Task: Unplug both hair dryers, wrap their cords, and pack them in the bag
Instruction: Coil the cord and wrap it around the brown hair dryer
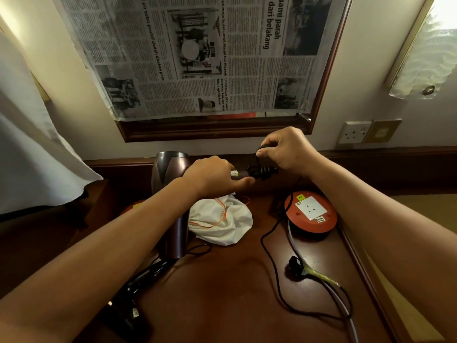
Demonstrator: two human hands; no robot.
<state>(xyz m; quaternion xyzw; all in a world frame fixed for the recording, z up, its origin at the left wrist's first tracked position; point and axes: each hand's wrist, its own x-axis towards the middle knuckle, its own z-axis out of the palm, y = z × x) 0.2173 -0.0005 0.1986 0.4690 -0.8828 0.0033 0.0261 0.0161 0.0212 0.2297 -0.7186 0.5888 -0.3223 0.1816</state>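
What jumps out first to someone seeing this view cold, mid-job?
The two hands at center: the left hand grips a hair dryer's handle while the right hand pinches its black cord near the strain relief. Behind them a sheet of newspaper covers the mirror. On the wooden desk lie a white drawstring bag and, to its right, an orange extension reel.

A newspaper (197, 53) is hanging over the framed mirror (215, 129) on the wall. A wall socket (354, 132) is sitting right of it. An orange extension reel (310, 214) is lying on the wooden table (222, 293), its black plug (295, 264) nearby.
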